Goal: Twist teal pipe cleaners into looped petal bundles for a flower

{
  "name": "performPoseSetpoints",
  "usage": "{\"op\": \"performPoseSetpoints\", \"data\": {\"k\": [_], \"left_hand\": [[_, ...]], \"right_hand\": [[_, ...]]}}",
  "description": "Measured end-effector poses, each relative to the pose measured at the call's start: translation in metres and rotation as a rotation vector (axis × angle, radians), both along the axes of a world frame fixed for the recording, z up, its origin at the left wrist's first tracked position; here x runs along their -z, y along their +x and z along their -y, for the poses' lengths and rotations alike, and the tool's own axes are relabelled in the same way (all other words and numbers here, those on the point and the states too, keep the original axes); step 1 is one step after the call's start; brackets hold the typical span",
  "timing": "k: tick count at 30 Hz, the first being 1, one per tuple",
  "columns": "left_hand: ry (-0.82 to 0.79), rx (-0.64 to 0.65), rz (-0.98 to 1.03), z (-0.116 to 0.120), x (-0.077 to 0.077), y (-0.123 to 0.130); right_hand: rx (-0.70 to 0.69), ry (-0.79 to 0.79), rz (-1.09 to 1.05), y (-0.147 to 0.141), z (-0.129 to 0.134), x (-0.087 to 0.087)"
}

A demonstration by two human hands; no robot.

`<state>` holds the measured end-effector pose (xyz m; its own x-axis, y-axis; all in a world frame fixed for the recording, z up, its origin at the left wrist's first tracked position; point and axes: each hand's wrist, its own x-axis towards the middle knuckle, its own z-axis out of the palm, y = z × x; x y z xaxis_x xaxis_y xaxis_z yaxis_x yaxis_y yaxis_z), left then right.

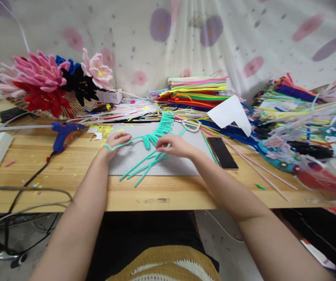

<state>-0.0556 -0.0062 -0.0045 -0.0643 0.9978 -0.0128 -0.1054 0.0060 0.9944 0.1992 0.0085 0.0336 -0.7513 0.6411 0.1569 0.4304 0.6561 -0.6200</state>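
Observation:
My left hand (pixel 115 143) is closed at the left of a grey board (pixel 185 166), with a teal pipe cleaner (pixel 137 139) running from it to the right. That strand joins a curved row of short teal loops (pixel 163 127) on the board. Beside the loops' lower right end is my right hand (pixel 170 145), its fingers bent together; whatever lies between the fingertips is too small to tell. Several loose teal pipe cleaners (pixel 141 168) cross below it, some over the board's front edge.
Behind the board are scissors (pixel 191 124) and stacked pipe cleaners (pixel 197 93). A blue glue gun (pixel 62 134) and fuzzy flowers (pixel 45 82) are at the left. A phone (pixel 223 153), white paper (pixel 230 113) and more pipe cleaners (pixel 285 105) occupy the right.

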Motion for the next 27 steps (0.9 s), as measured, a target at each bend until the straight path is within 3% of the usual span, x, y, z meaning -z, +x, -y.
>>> {"op": "performPoseSetpoints", "data": {"k": [4,7,11,15,22,27], "left_hand": [[-0.090,0.154,-0.067,-0.001,-0.001,-0.001],[-0.185,0.232,-0.133,-0.010,-0.003,-0.001],[-0.253,0.310,-0.280,-0.029,-0.006,0.006],[-0.243,0.273,-0.375,-0.040,-0.003,0.024],[-0.363,0.311,-0.114,-0.019,-0.002,0.057],[-0.283,0.173,0.194,-0.002,-0.007,0.060]], "right_hand": [[-0.264,0.017,0.094,-0.044,0.013,0.023],[-0.306,-0.004,0.112,-0.051,0.010,0.032],[-0.122,-0.127,-0.037,-0.029,-0.006,0.027],[0.102,-0.185,-0.154,-0.002,-0.020,0.017],[0.257,-0.053,0.010,-0.017,-0.016,0.033],[0.362,0.029,-0.043,-0.031,-0.023,0.034]]}}
